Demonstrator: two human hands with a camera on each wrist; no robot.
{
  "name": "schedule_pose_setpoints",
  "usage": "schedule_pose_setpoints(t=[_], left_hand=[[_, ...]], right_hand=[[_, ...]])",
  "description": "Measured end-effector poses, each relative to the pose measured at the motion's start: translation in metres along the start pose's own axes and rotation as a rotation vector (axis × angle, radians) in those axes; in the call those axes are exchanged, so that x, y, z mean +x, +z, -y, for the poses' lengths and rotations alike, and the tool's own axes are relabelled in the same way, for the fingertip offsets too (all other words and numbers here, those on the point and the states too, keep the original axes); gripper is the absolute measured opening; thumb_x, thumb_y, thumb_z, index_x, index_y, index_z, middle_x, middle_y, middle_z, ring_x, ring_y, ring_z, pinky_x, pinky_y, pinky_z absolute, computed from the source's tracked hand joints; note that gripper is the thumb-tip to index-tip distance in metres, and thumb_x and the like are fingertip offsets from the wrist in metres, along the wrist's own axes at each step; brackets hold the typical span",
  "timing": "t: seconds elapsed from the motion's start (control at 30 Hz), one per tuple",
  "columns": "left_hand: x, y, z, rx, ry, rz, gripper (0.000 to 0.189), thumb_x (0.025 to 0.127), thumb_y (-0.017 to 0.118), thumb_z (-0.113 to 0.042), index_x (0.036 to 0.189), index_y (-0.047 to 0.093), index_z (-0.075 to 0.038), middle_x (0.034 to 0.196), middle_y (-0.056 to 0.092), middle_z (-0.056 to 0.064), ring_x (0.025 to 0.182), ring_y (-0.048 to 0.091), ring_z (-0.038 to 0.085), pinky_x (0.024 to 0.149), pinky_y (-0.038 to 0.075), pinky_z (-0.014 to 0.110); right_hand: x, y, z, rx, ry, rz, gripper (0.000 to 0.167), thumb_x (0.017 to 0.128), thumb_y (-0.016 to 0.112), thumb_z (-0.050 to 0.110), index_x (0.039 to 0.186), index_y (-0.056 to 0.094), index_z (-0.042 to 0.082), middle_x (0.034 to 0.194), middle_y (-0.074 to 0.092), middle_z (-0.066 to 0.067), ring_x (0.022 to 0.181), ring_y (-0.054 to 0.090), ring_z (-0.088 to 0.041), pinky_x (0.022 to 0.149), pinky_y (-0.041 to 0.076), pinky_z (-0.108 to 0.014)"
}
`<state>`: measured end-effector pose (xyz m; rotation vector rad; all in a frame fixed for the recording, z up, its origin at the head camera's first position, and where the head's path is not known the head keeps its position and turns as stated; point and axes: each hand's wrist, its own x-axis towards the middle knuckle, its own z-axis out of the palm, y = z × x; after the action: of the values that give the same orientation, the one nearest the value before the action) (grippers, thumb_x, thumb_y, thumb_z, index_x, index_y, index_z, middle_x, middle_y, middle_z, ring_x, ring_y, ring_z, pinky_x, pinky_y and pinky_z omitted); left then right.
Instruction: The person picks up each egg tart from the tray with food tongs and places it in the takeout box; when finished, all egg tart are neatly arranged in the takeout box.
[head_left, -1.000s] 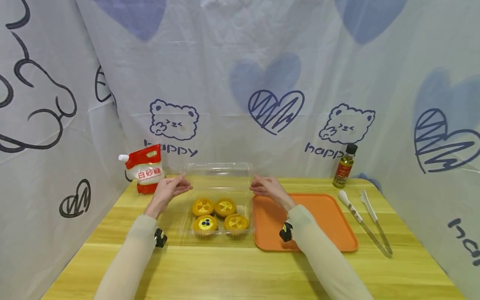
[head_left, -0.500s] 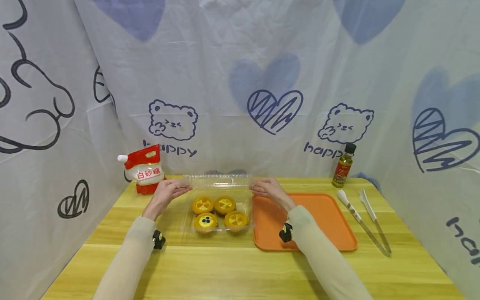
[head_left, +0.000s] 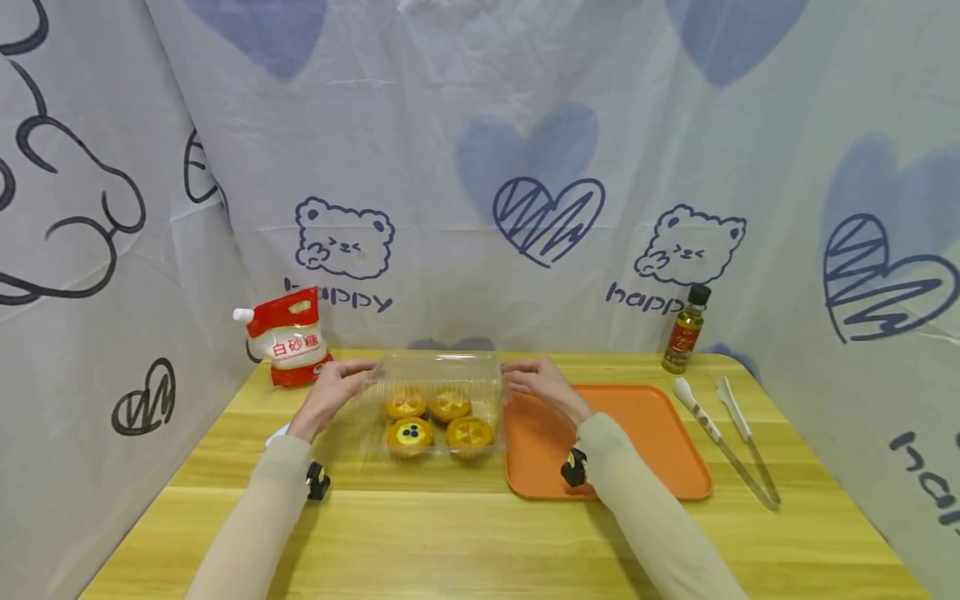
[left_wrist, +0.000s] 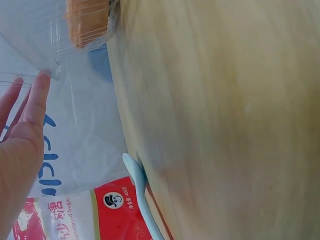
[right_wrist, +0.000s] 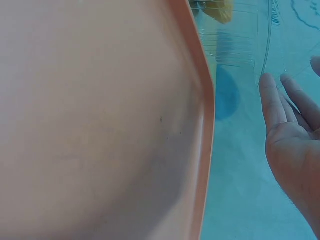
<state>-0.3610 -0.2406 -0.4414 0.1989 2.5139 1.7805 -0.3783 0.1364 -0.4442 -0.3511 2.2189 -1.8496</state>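
A clear plastic clamshell box [head_left: 495, 442] stands on the table with several egg tarts [head_left: 470, 432] inside, one topped with blueberries. Its hinged lid [head_left: 442, 365] slants over the back tarts, partly lowered. At the lid's left side is my left hand [head_left: 333, 393]; in the left wrist view its straight fingertips [left_wrist: 42, 80] meet the plastic edge. My right hand [head_left: 546, 385] mirrors it on the other side, above the tray. The right wrist view shows extended fingers [right_wrist: 272, 100] right at the lid's rim, the thumb apart from them.
An orange tray [head_left: 637, 450] lies right of the box, with metal tongs [head_left: 731, 446] beyond it. An oil bottle [head_left: 684, 333] stands at the back right. A red and white sugar bag [head_left: 295, 342] stands back left, and a pale blue spoon [left_wrist: 141, 195] lies near it.
The lid has swung down toward the front, from nearly upright behind the tarts to a slant over them. Both hands have stayed at its sides with little movement.
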Motion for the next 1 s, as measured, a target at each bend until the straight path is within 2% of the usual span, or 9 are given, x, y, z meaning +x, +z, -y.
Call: schedule_pose_setpoints(t=[0.1,0.2,0.33,0.53,0.67,0.73,0.87,1.0], left_hand=[[-0.002,0.002,0.000,0.022,0.042,-0.001,0.043,0.098,0.052,-0.010,0.138,0.051,0.006,0.142,0.049,0.027,0.108,0.053,0.016,0.094,0.050,0.033],[-0.004,0.002,0.001,0.027,0.082,-0.003,0.043,0.098,0.052,-0.009,0.138,0.051,0.005,0.140,0.052,0.026,0.115,0.056,0.023,0.093,0.049,0.026],[-0.006,0.003,0.003,0.046,0.103,0.013,0.042,0.099,0.053,-0.011,0.138,0.051,0.004,0.140,0.052,0.025,0.128,0.050,0.037,0.097,0.048,0.026],[-0.013,0.000,0.002,0.060,0.108,0.037,0.043,0.100,0.054,-0.013,0.139,0.050,0.003,0.141,0.052,0.025,0.125,0.053,0.036,0.092,0.051,0.022],[-0.020,-0.002,0.001,0.067,0.106,0.074,0.043,0.100,0.054,-0.011,0.140,0.049,0.004,0.141,0.051,0.026,0.123,0.055,0.038,0.087,0.053,0.020],[-0.023,-0.003,0.000,0.081,0.103,0.090,0.043,0.099,0.054,-0.010,0.140,0.049,0.004,0.140,0.052,0.027,0.122,0.056,0.038,0.087,0.055,0.022],[-0.030,-0.003,0.001,0.085,0.096,0.115,0.044,0.099,0.055,-0.010,0.140,0.049,0.005,0.140,0.051,0.027,0.119,0.057,0.038,0.090,0.058,0.036],[-0.037,-0.004,0.003,0.063,0.066,0.138,0.046,0.097,0.058,-0.010,0.140,0.049,0.004,0.142,0.050,0.026,0.115,0.059,0.035,0.093,0.057,0.045]], right_hand=[[-0.001,0.000,-0.001,0.004,-0.015,0.001,0.037,0.095,0.061,0.012,0.127,0.061,-0.007,0.134,0.059,-0.023,0.120,0.061,-0.032,0.105,0.049,-0.042],[0.000,0.000,-0.003,-0.026,-0.031,0.003,0.038,0.095,0.061,0.012,0.128,0.060,-0.006,0.133,0.059,-0.023,0.121,0.060,-0.032,0.105,0.049,-0.042],[0.000,0.001,-0.007,-0.087,-0.058,0.003,0.039,0.096,0.060,0.012,0.131,0.059,-0.005,0.133,0.059,-0.022,0.120,0.060,-0.031,0.103,0.051,-0.040],[-0.006,0.003,-0.007,-0.079,-0.086,0.045,0.041,0.098,0.058,0.011,0.136,0.054,-0.005,0.136,0.057,-0.023,0.121,0.059,-0.033,0.104,0.049,-0.045],[-0.012,0.004,-0.009,-0.038,-0.063,0.071,0.044,0.097,0.059,0.012,0.139,0.052,-0.001,0.139,0.055,-0.021,0.121,0.060,-0.032,0.103,0.051,-0.044],[-0.017,0.005,-0.011,0.008,-0.039,0.111,0.048,0.097,0.059,0.014,0.142,0.048,-0.001,0.141,0.053,-0.021,0.121,0.060,-0.032,0.102,0.052,-0.043],[-0.030,0.007,-0.012,0.108,0.026,0.168,0.056,0.096,0.061,0.016,0.147,0.041,0.001,0.144,0.049,-0.023,0.120,0.060,-0.034,0.101,0.052,-0.046],[-0.041,0.010,-0.013,0.120,0.038,0.149,0.059,0.094,0.064,0.017,0.147,0.041,0.004,0.146,0.046,-0.022,0.113,0.064,-0.032,0.099,0.053,-0.048]])
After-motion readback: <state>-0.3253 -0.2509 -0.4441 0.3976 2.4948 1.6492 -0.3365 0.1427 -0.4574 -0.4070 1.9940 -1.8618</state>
